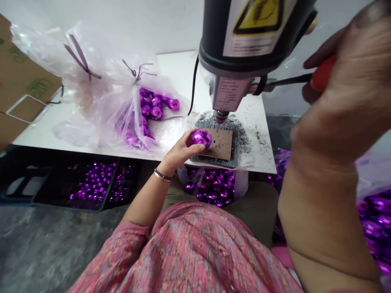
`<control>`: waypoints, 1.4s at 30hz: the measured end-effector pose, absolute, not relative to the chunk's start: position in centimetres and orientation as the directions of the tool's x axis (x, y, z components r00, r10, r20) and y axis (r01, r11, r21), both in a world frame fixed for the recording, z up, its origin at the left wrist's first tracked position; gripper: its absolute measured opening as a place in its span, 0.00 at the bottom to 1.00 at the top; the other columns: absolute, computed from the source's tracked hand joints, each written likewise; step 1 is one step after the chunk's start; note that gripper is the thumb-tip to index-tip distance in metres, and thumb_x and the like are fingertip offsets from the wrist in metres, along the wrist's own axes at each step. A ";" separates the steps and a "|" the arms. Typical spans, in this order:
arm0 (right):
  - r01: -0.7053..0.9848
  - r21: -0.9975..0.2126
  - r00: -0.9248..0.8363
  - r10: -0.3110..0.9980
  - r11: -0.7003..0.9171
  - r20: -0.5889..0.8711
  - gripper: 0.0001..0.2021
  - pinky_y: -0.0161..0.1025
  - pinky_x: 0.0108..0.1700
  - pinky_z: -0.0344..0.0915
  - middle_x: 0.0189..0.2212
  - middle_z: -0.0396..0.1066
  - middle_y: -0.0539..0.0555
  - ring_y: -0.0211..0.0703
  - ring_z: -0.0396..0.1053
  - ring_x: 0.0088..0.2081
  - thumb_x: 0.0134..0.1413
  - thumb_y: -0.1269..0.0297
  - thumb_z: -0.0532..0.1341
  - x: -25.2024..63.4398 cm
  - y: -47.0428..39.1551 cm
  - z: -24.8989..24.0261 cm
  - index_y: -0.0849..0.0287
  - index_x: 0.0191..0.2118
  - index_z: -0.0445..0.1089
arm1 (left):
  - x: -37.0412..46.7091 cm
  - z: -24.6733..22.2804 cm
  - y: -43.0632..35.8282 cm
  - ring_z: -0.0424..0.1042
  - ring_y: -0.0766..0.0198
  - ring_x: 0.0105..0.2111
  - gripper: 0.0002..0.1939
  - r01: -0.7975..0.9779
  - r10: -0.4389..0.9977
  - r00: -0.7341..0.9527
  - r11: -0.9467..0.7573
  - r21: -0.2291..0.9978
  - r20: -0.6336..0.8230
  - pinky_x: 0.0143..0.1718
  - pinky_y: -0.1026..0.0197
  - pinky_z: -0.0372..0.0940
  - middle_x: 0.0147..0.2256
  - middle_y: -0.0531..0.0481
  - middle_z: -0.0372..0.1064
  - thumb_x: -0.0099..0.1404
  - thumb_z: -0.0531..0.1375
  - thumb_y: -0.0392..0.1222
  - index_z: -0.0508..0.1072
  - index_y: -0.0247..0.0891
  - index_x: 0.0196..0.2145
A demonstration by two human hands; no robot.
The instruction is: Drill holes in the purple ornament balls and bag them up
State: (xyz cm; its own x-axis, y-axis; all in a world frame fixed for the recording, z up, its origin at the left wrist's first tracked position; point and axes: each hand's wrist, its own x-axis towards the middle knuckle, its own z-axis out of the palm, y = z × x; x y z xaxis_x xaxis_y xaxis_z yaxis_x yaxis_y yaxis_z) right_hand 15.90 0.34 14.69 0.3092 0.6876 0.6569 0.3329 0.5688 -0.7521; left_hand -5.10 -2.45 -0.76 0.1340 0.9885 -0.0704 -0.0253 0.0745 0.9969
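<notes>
1. Right hand (357, 77), large and close at the upper right, is curled around the red knob (324, 74) on the lever (293, 79) of a drill press (240, 49).
2. Lower and farther off, the left hand (183, 148) pinches a shiny purple faceted ball (202, 139); its thumb lies along the ball's lower side, and the other fingers are partly hidden behind it.
3. The ball sits at the tip end of that hand, over the left part of a brown board (224, 150); whether it touches the board, I cannot tell.
4. To the ball's right, apart from it, hangs the thin drill bit (218, 127), near a small dark hole (214, 141) in the board.
5. Dark shavings (241, 132) litter the white table (264, 152).
6. Left of the press, more purple balls (156, 112) lie by a clear plastic bag (104, 97).
</notes>
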 end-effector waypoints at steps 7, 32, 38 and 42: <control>0.366 -0.625 0.184 0.605 0.689 0.775 0.17 0.32 0.38 0.57 0.21 0.47 0.48 0.26 0.58 0.27 0.66 0.66 0.49 16.3 0.7 14.9 0.59 0.24 0.46 | -3.6 -0.6 -0.8 0.74 0.66 0.32 0.27 0.048 0.984 0.080 0.156 0.987 -0.159 0.26 0.66 0.63 0.42 0.47 0.74 0.56 0.68 0.48 0.68 0.38 0.50; 0.420 -0.617 0.061 0.658 0.665 0.751 0.24 0.29 0.41 0.53 0.28 0.48 0.49 0.20 0.59 0.34 0.68 0.50 0.32 16.8 -1.0 14.8 0.60 0.29 0.51 | -0.7 -0.6 2.3 0.70 0.50 0.52 0.29 0.707 0.989 0.149 -0.106 0.699 -0.001 0.60 0.49 0.64 0.48 0.44 0.71 0.50 0.72 0.39 0.76 0.38 0.51; 0.379 -0.673 0.110 0.692 0.634 0.714 0.16 0.27 0.39 0.51 0.26 0.49 0.49 0.19 0.56 0.30 0.69 0.61 0.45 16.4 -1.7 14.4 0.61 0.28 0.48 | -0.5 -1.6 2.6 0.70 0.48 0.50 0.30 0.712 0.984 0.173 -0.153 0.685 0.039 0.57 0.45 0.65 0.46 0.44 0.73 0.48 0.74 0.42 0.76 0.37 0.50; 0.484 -0.607 0.140 0.629 0.630 0.764 0.14 0.25 0.39 0.57 0.26 0.60 0.48 0.21 0.59 0.31 0.67 0.64 0.51 16.5 -2.4 12.6 0.64 0.29 0.59 | -0.2 -2.1 2.5 0.71 0.47 0.49 0.31 0.739 0.986 0.160 -0.150 0.657 0.046 0.56 0.45 0.66 0.46 0.43 0.75 0.48 0.74 0.44 0.76 0.37 0.50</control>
State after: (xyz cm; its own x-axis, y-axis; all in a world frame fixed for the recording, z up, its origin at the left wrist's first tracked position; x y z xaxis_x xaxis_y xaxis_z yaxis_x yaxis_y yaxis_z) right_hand 16.45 -2.41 12.61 0.1400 0.6294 0.7644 0.4835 0.6302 -0.6074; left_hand -0.20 2.50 -2.09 0.1602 0.9860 0.0456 0.7387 -0.1504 0.6570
